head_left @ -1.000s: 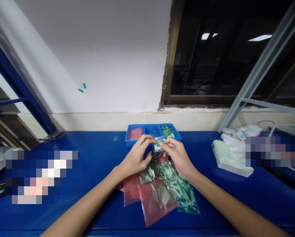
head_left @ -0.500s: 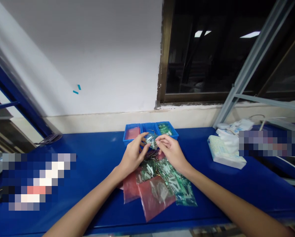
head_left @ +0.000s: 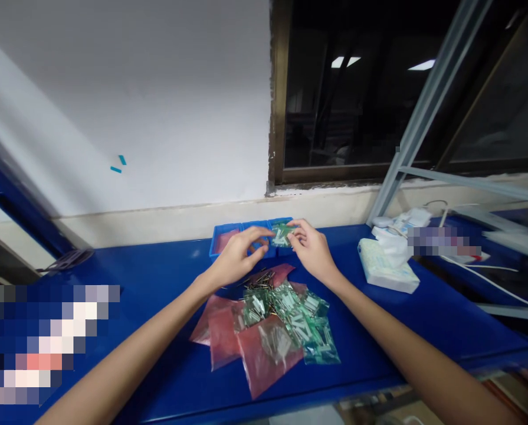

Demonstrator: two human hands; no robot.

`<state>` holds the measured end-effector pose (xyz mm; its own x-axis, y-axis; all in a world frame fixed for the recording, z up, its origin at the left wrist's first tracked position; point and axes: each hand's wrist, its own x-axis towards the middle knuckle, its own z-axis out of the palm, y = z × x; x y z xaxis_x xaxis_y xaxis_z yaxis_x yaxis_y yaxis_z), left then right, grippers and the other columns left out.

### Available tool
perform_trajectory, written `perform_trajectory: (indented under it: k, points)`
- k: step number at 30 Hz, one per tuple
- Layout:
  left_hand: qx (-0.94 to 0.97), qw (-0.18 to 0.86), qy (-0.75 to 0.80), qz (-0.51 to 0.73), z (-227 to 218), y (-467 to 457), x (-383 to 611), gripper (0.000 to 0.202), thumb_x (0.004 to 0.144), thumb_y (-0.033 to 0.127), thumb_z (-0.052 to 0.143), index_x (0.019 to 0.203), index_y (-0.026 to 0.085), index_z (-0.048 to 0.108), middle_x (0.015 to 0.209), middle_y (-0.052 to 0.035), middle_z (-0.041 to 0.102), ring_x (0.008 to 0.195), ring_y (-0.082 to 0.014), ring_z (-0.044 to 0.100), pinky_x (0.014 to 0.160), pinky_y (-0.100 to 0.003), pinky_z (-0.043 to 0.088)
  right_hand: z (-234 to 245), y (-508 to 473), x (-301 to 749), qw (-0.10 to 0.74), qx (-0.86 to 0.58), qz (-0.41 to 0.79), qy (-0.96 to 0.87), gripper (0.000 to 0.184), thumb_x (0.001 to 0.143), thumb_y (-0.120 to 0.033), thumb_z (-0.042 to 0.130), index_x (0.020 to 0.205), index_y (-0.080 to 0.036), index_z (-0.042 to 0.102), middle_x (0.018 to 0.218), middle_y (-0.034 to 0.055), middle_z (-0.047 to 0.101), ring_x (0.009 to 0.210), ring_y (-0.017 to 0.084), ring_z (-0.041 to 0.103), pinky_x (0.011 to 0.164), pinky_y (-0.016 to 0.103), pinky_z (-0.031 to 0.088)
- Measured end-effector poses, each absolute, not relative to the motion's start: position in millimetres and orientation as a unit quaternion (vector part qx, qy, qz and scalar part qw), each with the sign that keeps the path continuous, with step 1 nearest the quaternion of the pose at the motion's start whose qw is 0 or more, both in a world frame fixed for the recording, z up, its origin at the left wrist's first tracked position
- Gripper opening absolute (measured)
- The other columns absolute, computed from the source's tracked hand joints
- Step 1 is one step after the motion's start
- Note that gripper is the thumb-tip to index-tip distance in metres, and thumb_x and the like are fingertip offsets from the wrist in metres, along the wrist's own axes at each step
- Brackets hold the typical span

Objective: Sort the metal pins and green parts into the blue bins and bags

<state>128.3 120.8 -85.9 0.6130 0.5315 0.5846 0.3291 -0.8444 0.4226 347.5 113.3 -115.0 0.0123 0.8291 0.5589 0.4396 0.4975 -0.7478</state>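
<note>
My right hand [head_left: 310, 248] pinches the edge of a small green plastic bag [head_left: 280, 237] with pale metal-looking pieces inside. This bag is at the right compartment of a blue divided bin [head_left: 212, 245]; whether it rests on the contents there is unclear. Just left of it, my left hand [head_left: 239, 252] hovers before the bin with fingers apart and nothing in them. Below both hands lies a pile of green bags [head_left: 303, 324] of pale pieces, red bags [head_left: 268, 366], and loose dark, thin metal pieces [head_left: 264, 278]. A red bag [head_left: 226, 239] shows in the bin's left compartment.
To the right, a tissue pack [head_left: 387, 265] stands on the blue table [head_left: 157, 319] near a grey metal post [head_left: 392, 171]. Cables [head_left: 66, 260] lie at the back left. A wall and a dark window [head_left: 347, 106] rise behind the table.
The small bag, between both hands before, has moved to the bin's right compartment with my right hand. My left hand has come away from it. The view has shifted slightly right.
</note>
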Motion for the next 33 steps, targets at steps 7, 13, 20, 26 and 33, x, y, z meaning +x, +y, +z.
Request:
perform_trajectory:
  k: [7,13,20,26,33]
  points:
    - [0.893,0.03,0.247,0.375,-94,174,170,0.027,0.096,0.012,0.048,0.115,0.015,0.067,0.111,-0.0097,0.062,0.103,-0.0212,0.063,0.094,-0.038,0.052,-117,164,383,0.44,-0.535,0.046,-0.72,0.027,0.089,-0.018,0.051,0.111,-0.018,0.067,0.088,0.0046,0.07,0.08,0.018,0.064,0.078,0.029,0.048]
    - [0.902,-0.018,0.341,0.263,-111,197,191,0.024,0.093,0.015,0.052,0.102,0.017,0.074,0.113,-0.0094,0.064,0.106,-0.0247,0.062,0.094,-0.036,0.052,-128,186,381,0.303,-0.587,0.006,-0.751,0.021,0.084,-0.015,0.062,0.102,-0.016,0.073,0.1,0.0109,0.07,0.102,0.025,0.058,0.094,0.036,0.041]
    - [0.912,-0.022,0.343,0.223,-99,204,195,0.019,0.089,0.013,0.057,0.097,0.016,0.074,0.101,-0.01,0.064,0.096,-0.0238,0.062,0.09,-0.036,0.051,-124,175,384,0.341,-0.56,-0.016,-0.754,0.021,0.087,-0.016,0.06,0.105,-0.018,0.071,0.102,0.009,0.066,0.101,0.024,0.056,0.096,0.036,0.04]
    - [0.904,0.004,0.293,0.312,-73,172,142,0.019,0.093,0.017,0.051,0.101,0.015,0.068,0.094,-0.0074,0.063,0.083,-0.018,0.061,0.08,-0.033,0.05,-96,133,362,0.379,-0.476,-0.004,-0.793,0.023,0.095,-0.016,0.047,0.103,-0.018,0.069,0.099,0.0075,0.068,0.096,0.022,0.059,0.091,0.034,0.043]
    - [0.911,0.117,0.319,0.234,-108,133,92,0.016,0.093,0.022,0.053,0.094,0.016,0.068,0.077,-0.002,0.067,0.066,-0.013,0.06,0.065,-0.027,0.047,-120,90,328,0.134,-0.442,0.024,-0.887,0.019,0.096,-0.014,0.05,0.094,-0.017,0.068,0.098,0.0107,0.068,0.095,0.023,0.06,0.082,0.033,0.044]
